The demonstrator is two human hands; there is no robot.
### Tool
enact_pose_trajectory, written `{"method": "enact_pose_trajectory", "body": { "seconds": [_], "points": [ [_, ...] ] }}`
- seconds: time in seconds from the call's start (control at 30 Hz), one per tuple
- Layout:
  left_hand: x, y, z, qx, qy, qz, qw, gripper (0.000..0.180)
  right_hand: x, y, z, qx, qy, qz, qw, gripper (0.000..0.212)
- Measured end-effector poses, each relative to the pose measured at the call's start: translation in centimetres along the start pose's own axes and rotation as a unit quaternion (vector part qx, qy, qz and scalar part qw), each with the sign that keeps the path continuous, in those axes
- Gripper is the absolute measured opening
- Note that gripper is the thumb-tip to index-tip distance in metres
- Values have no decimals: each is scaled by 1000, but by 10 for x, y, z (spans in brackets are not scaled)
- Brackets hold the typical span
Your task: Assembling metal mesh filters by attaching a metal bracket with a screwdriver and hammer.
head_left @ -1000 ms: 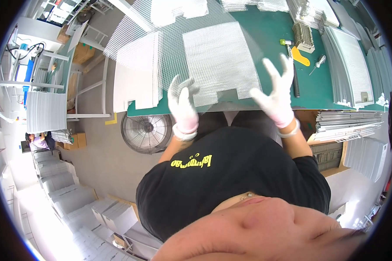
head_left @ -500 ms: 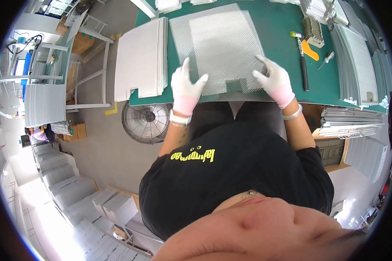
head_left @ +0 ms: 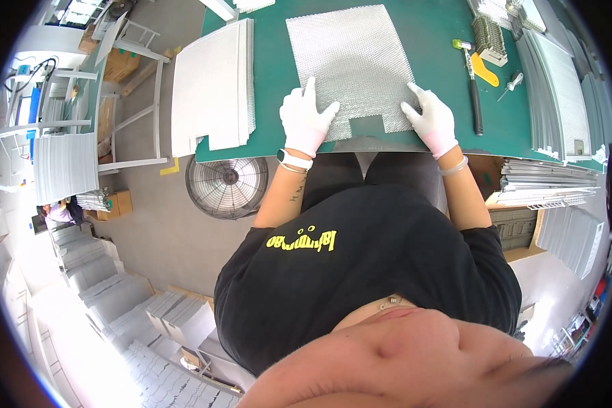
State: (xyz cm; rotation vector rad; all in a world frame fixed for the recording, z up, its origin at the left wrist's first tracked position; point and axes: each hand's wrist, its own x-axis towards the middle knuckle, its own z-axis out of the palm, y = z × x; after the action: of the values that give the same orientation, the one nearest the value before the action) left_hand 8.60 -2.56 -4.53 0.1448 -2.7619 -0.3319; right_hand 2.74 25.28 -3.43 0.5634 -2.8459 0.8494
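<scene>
A silvery mesh sheet [head_left: 350, 58] with a square notch in its near edge lies flat on the green table before me. My left hand [head_left: 307, 117], in a white glove, is at the sheet's near left side, index finger pointing away along the edge and thumb reaching onto the mesh. At the near right side is my right hand [head_left: 430, 122], gloved too, with its index finger and thumb apart at the edge. Both hands are open, fingers stretched out rather than wrapped round anything. Whether more than one sheet lies under the top mesh cannot be made out.
A stack of white notched sheets [head_left: 211, 88] stands on the table at left. To the right lie a hammer [head_left: 474, 95], an orange scraper [head_left: 484, 71] and a screwdriver [head_left: 512, 85]. Farther right are stacked panels [head_left: 554, 95]. A floor fan [head_left: 228, 187] stands below the table's left edge.
Two mesh layers that lay askew now share one outline. My left hand has moved right and my hands are closer together. The surroundings have shifted slightly in view.
</scene>
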Motion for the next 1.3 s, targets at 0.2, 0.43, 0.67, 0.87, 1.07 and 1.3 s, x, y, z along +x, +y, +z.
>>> {"method": "enact_pose_trajectory", "body": {
  "seconds": [0.2,0.43,0.67,0.87,1.07,1.3],
  "points": [
    [0,-1,-1,-28,-7,-12,1000,76,0,5,4,-5,15,-21,1000,43],
    [2,-2,0,-40,-33,-37,998,78,8,-2,-9,-37,-60,2,998,42],
    [25,-27,6,-19,-32,74,997,76,75,105,-83,-181,124,-77,972,32],
    [-13,-1,-28,8,-154,113,981,70,93,192,-99,-332,175,-16,927,24],
    [-52,37,-60,-134,20,137,981,71,89,180,-112,-334,141,-26,932,17],
    [-118,62,-22,-810,-361,-63,457,96,-51,-87,-56,-184,-217,-368,885,18]
  ]
}}
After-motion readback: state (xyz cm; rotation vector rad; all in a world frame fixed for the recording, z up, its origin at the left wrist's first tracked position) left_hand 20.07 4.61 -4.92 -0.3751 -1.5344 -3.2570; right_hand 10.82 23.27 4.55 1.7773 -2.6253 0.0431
